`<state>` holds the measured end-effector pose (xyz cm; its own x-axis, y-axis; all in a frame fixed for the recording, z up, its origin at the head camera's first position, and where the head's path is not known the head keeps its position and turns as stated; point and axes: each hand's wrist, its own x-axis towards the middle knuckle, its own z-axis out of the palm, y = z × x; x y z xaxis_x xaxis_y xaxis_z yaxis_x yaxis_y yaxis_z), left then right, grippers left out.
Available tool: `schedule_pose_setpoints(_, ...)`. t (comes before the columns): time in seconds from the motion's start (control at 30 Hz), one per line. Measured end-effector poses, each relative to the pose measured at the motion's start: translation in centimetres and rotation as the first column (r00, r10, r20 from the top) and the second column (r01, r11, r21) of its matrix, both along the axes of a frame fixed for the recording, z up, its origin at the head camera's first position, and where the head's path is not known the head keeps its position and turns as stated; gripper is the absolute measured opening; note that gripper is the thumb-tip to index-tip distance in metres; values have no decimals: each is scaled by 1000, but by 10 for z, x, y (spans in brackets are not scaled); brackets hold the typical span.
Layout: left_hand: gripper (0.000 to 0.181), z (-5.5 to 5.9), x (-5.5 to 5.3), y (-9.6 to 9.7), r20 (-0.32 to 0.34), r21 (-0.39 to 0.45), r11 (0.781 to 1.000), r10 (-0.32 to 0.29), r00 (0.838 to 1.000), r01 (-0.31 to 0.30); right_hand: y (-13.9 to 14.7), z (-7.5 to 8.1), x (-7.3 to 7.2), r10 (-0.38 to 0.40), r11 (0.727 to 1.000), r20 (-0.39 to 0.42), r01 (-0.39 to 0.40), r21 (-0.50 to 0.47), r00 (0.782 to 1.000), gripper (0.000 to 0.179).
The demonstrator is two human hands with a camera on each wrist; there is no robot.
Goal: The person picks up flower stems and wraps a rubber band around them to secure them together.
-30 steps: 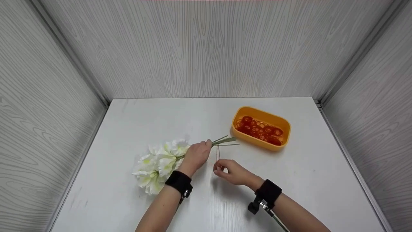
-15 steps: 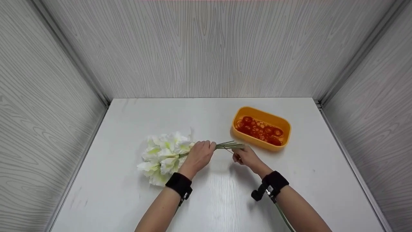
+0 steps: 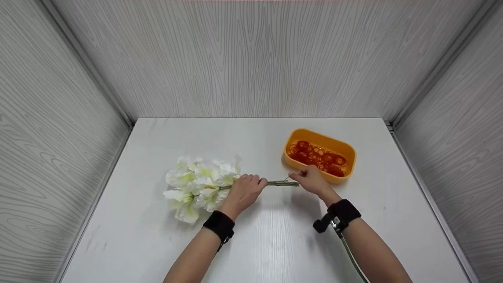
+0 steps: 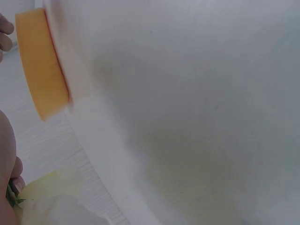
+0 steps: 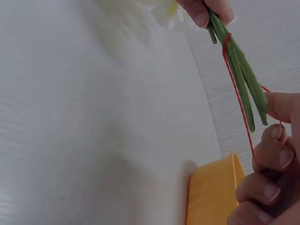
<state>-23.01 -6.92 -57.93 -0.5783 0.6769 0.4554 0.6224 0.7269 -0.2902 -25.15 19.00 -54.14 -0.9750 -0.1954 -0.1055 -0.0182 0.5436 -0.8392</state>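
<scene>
My left hand point(image 3: 245, 192) grips a bunch of green stems point(image 3: 282, 183) near their middle. The white artificial flowers point(image 3: 204, 177) at the other end spread out to its left. A red rubber band point(image 5: 240, 99) loops round the stems just beyond the left fingers, as the right wrist view shows. My right hand point(image 3: 312, 181) holds the band's free end with curled fingers, stretching it along the stems. The thumb lies right at the stem ends. In the left wrist view, part of the left hand point(image 4: 5, 159) shows at the edge, beside a pale petal point(image 4: 61, 201).
An orange box point(image 3: 289, 159) with many red rubber bands point(image 3: 314, 155) in it stands behind the right hand, which overlaps its front rim in the head view. The white tabletop point(image 3: 267, 243) lies under everything, with grey wood-grain walls point(image 3: 251, 59) on three sides.
My right hand has moved right and up from below the stems to their ends, pulling the rubber band with it. The left hand has shifted slightly right; the stems now lie closer together.
</scene>
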Motion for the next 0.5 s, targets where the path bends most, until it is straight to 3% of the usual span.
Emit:
schedule_pose_setpoints(0.17,7,-1,0,-1,-1,-4,996,87,996,-87,-5,7,8,44,998,-63,-41,52,997,25)
schedule_pose_setpoints(0.27,9,-3,0,-4,-24,20,993,117,993,-116,-5,6,14,114,993,-175,-105,62,978,17)
schedule_pose_setpoints(0.4,16,-5,-1,-7,-98,96,989,123,988,-114,-9,0,20,232,972,-375,-232,48,897,7)
schedule_pose_setpoints(0.5,16,-6,-2,-7,-148,145,985,112,983,-90,-14,-2,24,295,945,-449,-326,8,844,6)
